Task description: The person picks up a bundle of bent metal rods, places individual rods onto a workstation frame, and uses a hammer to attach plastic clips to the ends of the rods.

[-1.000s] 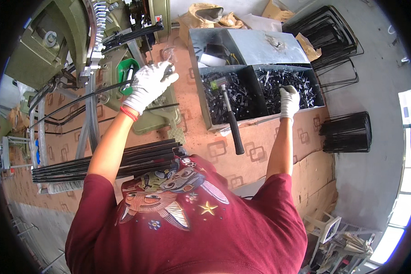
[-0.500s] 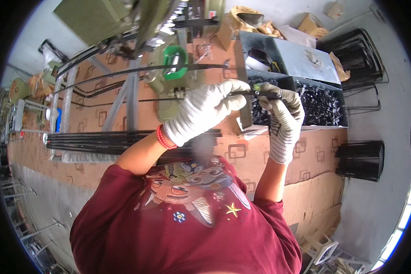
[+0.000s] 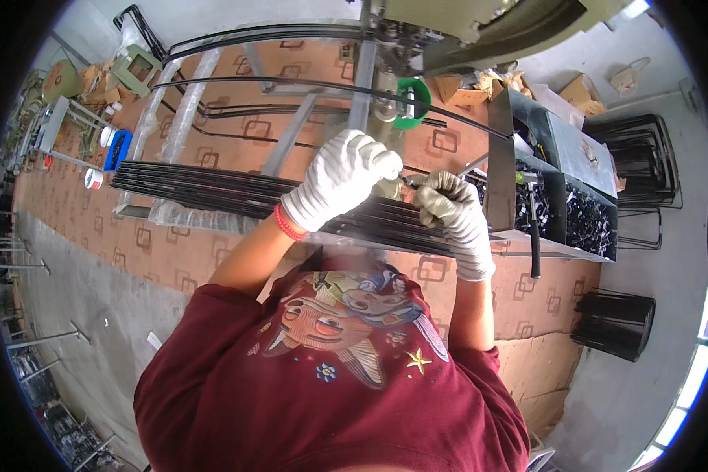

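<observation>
Both hands wear white work gloves and meet in front of my chest, above a bundle of long black rods point(image 3: 228, 189). My left hand point(image 3: 342, 179) is closed, its thumb and fingertips at the left end of a small dark piece point(image 3: 408, 182). From the other side my right hand point(image 3: 455, 214) pinches that piece, its glove greyed at the fingers. Most of the piece is hidden by the gloves, so its exact kind does not show. A thin black rod passes behind my left hand; whether I touch it, I cannot tell.
A metal bin point(image 3: 554, 189) with small black parts stands at the right, a black-handled hammer point(image 3: 535, 236) against its near side. Beyond my hands are a green bowl point(image 3: 411, 110) and a large olive machine point(image 3: 495, 39). Bent black frames point(image 3: 637, 161) lean on the right wall.
The view has turned rightward. My hands have moved away from the bin to above the rod bundle and come closer together. The hammer beside the bin is now fully visible.
</observation>
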`<state>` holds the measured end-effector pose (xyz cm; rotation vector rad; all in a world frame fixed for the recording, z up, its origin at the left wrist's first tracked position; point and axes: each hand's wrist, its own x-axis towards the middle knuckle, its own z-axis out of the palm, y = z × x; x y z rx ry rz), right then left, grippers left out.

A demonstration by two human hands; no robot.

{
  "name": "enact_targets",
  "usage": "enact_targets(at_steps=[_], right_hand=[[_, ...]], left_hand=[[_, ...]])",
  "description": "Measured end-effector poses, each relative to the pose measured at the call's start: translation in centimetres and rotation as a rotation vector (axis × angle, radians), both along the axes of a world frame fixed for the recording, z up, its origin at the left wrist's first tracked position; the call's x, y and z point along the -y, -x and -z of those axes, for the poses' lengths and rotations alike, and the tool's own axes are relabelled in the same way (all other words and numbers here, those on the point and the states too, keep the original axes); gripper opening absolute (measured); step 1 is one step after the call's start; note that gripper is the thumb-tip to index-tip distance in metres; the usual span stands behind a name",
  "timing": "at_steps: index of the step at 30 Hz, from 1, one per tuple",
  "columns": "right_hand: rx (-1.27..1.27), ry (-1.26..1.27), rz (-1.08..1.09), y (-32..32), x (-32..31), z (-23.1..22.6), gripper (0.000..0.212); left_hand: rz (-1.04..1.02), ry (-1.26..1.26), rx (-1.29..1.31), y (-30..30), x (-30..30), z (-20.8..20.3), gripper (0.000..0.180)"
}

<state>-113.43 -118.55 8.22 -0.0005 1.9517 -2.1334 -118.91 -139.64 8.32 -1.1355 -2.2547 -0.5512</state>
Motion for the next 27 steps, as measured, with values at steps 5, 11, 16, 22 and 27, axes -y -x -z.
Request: enact_targets(at_steps=[5, 11, 16, 22, 27], right_hand=[[0.189, 0.202, -0.165, 1.3, 3.0, 0.3, 0.035], [-0.051, -0.053, 0.443, 7.8, 5.0, 0.6, 0.016], [-0.088, -0.17, 0.512, 10.3, 5.3, 2.0, 0.016], [-0.049, -0.15, 0.563, 10.0, 5.2, 2.3, 0.016], [-0.043, -0.135, 0.554, 9.9, 5.6, 2.4, 0.015]], left_hand=[[0.029, 0.071, -0.141, 1.8, 3.7, 0.4, 0.027], [-0.319, 0.175, 0.113, 7.7, 4.3, 4.8, 0.064], [-0.374, 0.306, 0.197, 12.1, 4.5, 6.6, 0.067], [-0.343, 0.267, 0.183, 12.8, 4.8, 7.8, 0.065], [-0.348, 0.258, 0.165, 12.4, 4.8, 7.6, 0.064]])
